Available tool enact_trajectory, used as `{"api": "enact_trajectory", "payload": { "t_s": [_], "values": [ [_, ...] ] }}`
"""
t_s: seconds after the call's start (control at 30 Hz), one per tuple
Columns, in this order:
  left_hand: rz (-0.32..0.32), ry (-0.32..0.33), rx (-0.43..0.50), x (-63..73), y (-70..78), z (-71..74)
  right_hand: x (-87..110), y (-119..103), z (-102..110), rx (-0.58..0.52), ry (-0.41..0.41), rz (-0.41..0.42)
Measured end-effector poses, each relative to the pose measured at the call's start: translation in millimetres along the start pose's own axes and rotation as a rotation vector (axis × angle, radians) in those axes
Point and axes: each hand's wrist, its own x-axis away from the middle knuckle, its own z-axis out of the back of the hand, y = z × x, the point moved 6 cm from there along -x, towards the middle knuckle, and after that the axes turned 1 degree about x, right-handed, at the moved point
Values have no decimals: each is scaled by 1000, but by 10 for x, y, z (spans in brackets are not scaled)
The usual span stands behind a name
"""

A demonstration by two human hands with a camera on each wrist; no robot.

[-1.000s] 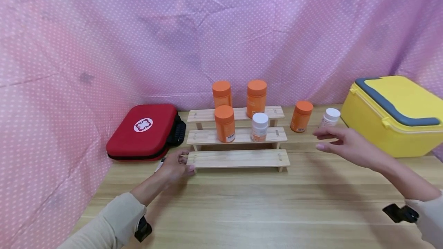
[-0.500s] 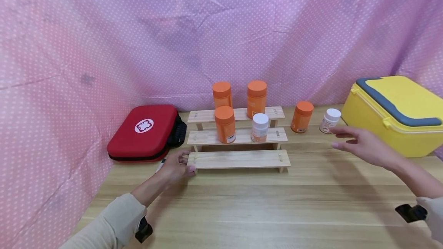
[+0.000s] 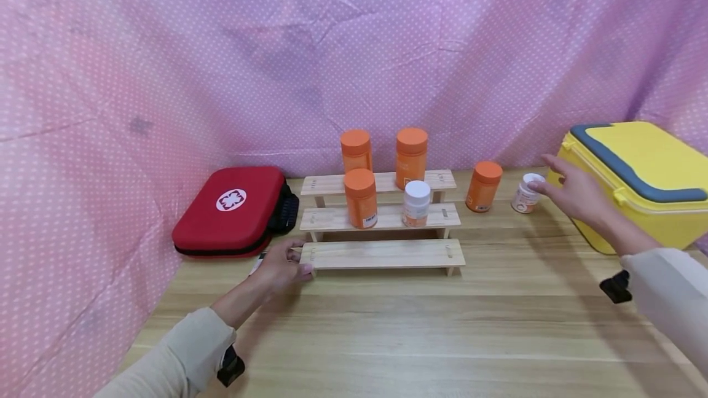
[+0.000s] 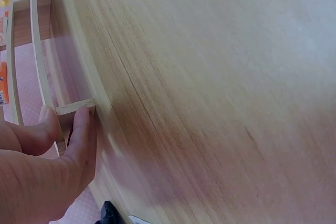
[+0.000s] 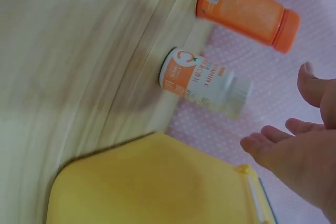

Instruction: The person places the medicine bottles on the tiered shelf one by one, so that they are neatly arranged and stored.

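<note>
My left hand (image 3: 281, 263) grips the left end of the lowest step of a three-tier wooden display stand (image 3: 383, 255). In the left wrist view, thumb and fingers (image 4: 81, 135) close around its end leg. My right hand (image 3: 578, 192) is spread, thumb apart from fingers, just right of a white vitamin C bottle (image 3: 524, 196) standing on the table. An orange bottle (image 3: 483, 188) stands left of that one. On the middle step are an orange bottle (image 3: 362, 201) and a white-capped bottle (image 3: 415, 206). Two orange bottles (image 3: 411, 155) occupy the top step.
A red first-aid case (image 3: 232, 214) lies left of the stand, with a small flat item partly hidden by my left hand. A yellow box (image 3: 608, 201) with a grey handle stands at the right. Pink dotted cloth (image 3: 332, 48) hangs behind the wooden table (image 3: 387, 336).
My right hand has moved right, away from in front of the white bottle, and turned so thumb and fingers spread beside it. The left hand and the stand stay put.
</note>
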Motion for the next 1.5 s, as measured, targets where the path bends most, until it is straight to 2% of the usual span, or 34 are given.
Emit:
{"api": "enact_trajectory", "payload": {
  "t_s": [0.17, 0.33, 0.5, 0.73, 1.07, 1.23, 1.5],
  "values": [
    [7, 7, -10, -4, -11, 1, -178, 128, -104, -19, -94, -63],
    [-1, 4, -3, -6, -12, 0, -252, 222, -195, -79, -182, -116],
    [-6, -1, 2, -6, -8, -1, -255, 275, -260, -117, -209, -124],
    [-13, -6, -11, 6, 6, -5, -232, 302, -301, -125, -115, -55],
    [-11, -7, -14, -4, 10, -9, -232, 351, -318, -151, -107, -62],
    [-6, 1, -11, -19, 2, -5, -212, 340, -296, -129, -66, -40],
    [0, 10, -15, -34, -8, 12, -52, 226, -193, -97, 54, 89]
  ]
}}
